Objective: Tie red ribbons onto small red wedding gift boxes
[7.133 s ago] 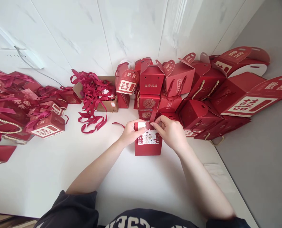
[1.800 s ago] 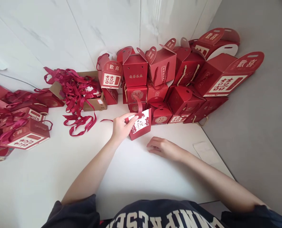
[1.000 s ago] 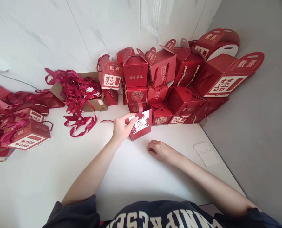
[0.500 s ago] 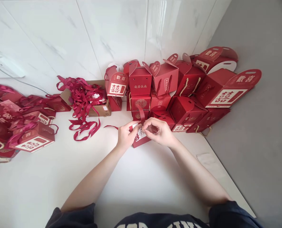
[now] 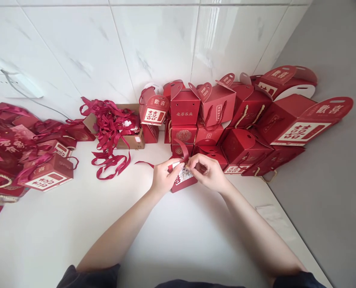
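Observation:
A small red gift box (image 5: 184, 185) with a white printed tag (image 5: 185, 175) stands on the white table between my hands. A dark red ribbon (image 5: 182, 149) rises in a loop above the box, and one tail trails off to the left. My left hand (image 5: 164, 174) pinches the ribbon at the box's top left. Opposite it, my right hand (image 5: 208, 171) has thumb and forefinger pinched together by the ribbon and tag. Its fingertips cover what exactly they grip; a thin string seems to show there.
Red gift boxes (image 5: 185, 106) are stacked along the back right. A cardboard box (image 5: 132, 142) heaped with ribbons (image 5: 111, 120) sits left of them. More ribboned boxes (image 5: 50, 170) crowd the far left. A grey wall (image 5: 324, 168) bounds the right side.
The whole view has shifted, with the scene sitting slightly lower and further right. My right fingers have drawn together near the ribbon, and more of the tag's picture shows.

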A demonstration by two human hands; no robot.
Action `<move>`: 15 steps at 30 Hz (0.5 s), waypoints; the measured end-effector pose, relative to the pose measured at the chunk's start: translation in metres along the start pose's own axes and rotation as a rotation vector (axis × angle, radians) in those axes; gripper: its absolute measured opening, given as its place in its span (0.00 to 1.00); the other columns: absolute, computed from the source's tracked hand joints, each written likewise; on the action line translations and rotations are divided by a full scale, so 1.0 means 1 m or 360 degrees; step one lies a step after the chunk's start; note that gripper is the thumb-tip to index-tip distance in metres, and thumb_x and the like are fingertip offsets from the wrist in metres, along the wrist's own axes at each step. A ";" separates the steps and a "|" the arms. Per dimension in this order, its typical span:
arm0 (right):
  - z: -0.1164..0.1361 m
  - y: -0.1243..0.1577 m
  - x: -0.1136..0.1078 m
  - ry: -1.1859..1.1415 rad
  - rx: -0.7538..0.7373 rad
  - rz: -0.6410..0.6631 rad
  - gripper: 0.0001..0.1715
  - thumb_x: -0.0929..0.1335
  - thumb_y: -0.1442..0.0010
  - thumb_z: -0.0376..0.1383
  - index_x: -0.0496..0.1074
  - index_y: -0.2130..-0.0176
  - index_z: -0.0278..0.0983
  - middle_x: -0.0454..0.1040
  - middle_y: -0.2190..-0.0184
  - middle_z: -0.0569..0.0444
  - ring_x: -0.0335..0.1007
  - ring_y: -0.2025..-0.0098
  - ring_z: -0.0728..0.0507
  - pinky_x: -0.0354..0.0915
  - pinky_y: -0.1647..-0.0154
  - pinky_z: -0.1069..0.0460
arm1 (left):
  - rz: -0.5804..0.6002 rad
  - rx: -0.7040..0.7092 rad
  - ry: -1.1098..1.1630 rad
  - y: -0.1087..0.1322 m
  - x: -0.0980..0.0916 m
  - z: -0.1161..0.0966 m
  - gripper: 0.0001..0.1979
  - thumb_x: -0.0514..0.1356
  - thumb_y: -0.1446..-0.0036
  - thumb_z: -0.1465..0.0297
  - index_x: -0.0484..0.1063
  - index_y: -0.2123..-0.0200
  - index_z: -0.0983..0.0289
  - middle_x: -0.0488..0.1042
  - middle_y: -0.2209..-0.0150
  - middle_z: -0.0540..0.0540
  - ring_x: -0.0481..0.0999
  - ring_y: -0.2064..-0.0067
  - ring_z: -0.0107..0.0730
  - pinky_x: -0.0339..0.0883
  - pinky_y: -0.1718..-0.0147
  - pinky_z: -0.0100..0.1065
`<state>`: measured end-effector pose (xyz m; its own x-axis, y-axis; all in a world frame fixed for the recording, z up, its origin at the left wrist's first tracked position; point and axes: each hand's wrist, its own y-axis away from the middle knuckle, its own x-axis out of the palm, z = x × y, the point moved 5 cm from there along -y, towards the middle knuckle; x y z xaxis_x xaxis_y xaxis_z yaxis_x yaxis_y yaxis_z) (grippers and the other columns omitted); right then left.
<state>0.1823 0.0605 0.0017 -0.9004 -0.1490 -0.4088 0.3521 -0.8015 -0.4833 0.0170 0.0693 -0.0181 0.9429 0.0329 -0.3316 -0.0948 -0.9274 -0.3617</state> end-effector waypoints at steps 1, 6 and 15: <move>0.001 0.000 0.000 0.0023 0.0004 0.0006 0.03 0.65 0.37 0.32 0.66 0.65 0.39 0.71 0.65 0.53 0.64 0.70 0.47 0.62 0.70 0.53 | 0.0003 0.0009 -0.0009 0.000 0.000 0.000 0.13 0.62 0.42 0.62 0.79 0.61 0.65 0.81 0.68 0.54 0.79 0.66 0.33 0.72 0.65 0.29; 0.006 0.001 0.000 0.0192 0.0006 0.0023 0.03 0.65 0.38 0.31 0.65 0.65 0.39 0.72 0.65 0.54 0.64 0.72 0.48 0.63 0.69 0.54 | -0.0041 0.0079 -0.0089 0.001 0.000 -0.002 0.12 0.62 0.42 0.63 0.80 0.61 0.65 0.82 0.66 0.54 0.79 0.66 0.31 0.72 0.64 0.29; 0.016 0.002 -0.002 0.0478 0.0159 -0.0060 0.06 0.67 0.39 0.31 0.64 0.62 0.40 0.71 0.68 0.58 0.66 0.75 0.50 0.63 0.70 0.55 | -0.0067 0.0171 -0.0133 0.005 0.001 -0.007 0.10 0.62 0.41 0.65 0.80 0.60 0.63 0.82 0.64 0.54 0.79 0.65 0.31 0.72 0.62 0.29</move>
<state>0.1809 0.0494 0.0143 -0.7912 0.0475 -0.6097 0.2799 -0.8583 -0.4302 0.0201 0.0625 -0.0143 0.9172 0.1060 -0.3840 -0.0938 -0.8794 -0.4667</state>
